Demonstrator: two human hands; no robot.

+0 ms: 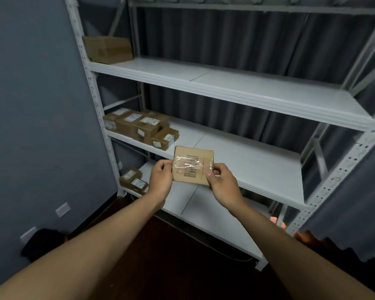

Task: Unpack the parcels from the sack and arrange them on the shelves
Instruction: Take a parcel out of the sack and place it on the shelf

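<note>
A small brown cardboard parcel [192, 166] with a barcode label under clear tape is held up in front of the white metal shelving [247, 94]. My left hand [160, 180] grips its left edge and my right hand [222, 185] pinches its right edge, thumb on the front face. The parcel hovers before the front edge of the middle shelf [258, 161]. Several labelled parcels [142, 126] stand at the left end of that shelf. Two more parcels [133, 180] lie at the left end of the bottom shelf [204, 211]. The sack is out of view.
A larger brown box [108, 49] sits at the left end of the upper shelf. A blue-grey wall [35, 105] with sockets is on the left, a dark object [41, 243] at its foot. Grey curtains [236, 44] hang behind and right of the shelving.
</note>
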